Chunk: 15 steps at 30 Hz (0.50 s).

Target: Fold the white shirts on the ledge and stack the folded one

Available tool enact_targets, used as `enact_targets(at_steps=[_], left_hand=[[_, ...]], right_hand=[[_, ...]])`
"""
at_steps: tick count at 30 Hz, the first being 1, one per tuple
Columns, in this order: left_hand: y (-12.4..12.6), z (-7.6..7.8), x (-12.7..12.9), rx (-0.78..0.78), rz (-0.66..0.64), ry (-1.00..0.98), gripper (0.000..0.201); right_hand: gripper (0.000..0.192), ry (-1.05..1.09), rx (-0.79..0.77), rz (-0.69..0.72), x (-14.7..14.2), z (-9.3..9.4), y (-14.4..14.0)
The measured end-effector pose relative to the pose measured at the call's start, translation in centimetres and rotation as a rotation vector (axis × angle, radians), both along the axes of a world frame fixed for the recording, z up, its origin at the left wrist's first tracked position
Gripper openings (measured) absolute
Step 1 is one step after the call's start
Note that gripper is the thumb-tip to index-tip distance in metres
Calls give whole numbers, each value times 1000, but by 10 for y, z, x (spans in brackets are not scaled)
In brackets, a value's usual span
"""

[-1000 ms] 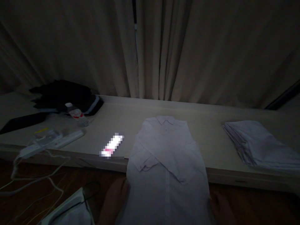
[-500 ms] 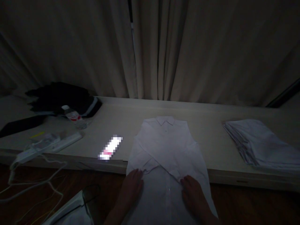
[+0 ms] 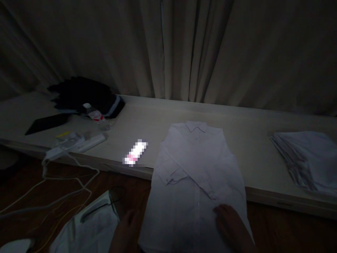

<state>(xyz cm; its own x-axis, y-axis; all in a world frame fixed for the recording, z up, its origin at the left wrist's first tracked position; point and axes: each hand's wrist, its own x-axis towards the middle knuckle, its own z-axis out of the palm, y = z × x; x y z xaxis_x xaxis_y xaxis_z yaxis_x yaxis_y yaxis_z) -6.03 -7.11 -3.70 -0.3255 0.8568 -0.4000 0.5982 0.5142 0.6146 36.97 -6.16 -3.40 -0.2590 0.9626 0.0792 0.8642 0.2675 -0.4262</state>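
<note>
On the pale counter, head view: we see a white button-front shirt lying face up, both sleeves folded across its chest, its lower part hanging over the counter's near edge. Compared with half a second ago, both hands have drawn back toward us. The left hand has left the cloth and now lies just beside the shirt's left edge, near a crumpled white garment on the floor; its fingers look loosely curled around nothing, though the dim light leaves this uncertain. The right hand rests on the shirt's lower right part, fingers spread flat, gripping nothing. We judge the sleeve fold finished and the hands moving down toward the hem. The shirt's long axis runs from us toward the curtain, collar at the far end, hem nearest us. A stack of folded white shirts lies well apart on the right; a plastic bottle and dark clothing lie at the left.
</note>
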Motion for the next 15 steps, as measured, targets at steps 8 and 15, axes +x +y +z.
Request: enact_targets(at_steps=[8,15], left_hand=[[135,43,46,127,-73,89,49],[179,32,39,159,-90,123,32]], right_hand=[[33,110,63,130,-104,35,74],[35,104,199,132,-104,14,76]])
